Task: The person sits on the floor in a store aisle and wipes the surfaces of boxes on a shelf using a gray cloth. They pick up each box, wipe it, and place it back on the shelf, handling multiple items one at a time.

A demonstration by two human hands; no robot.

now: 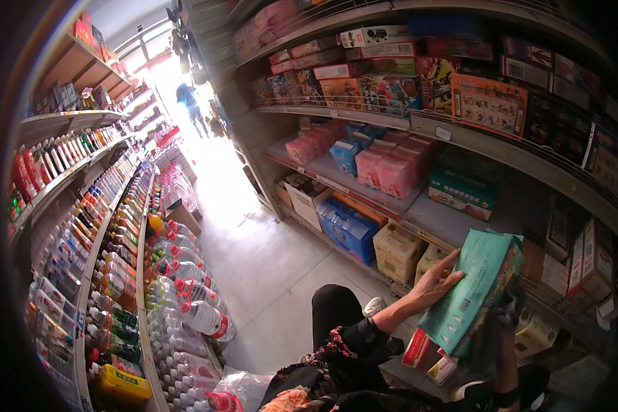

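Observation:
A teal soft package [468, 288] bearing writing is held between my two hands at the lower right. My left hand [435, 280] grips its left edge, thumb on the printed face. My right hand [507, 309], dark and blurred, perhaps gloved, is at the package's right side; its fingers are partly hidden. Below the package are red-and-white boxes [417, 347]; whether they rest on anything cannot be told. A green carton [463, 188] stands on the shelf beyond, with pink tissue packs [391, 167] to its left.
Shelving [340, 198] curves along the right, holding boxed goods and a blue package [347, 229]. Bottle shelves [90, 247] line the left, with large water bottles [206, 316] on the aisle side. A person [188, 103] stands near the bright doorway. A clear plastic bag [247, 386] lies near my legs.

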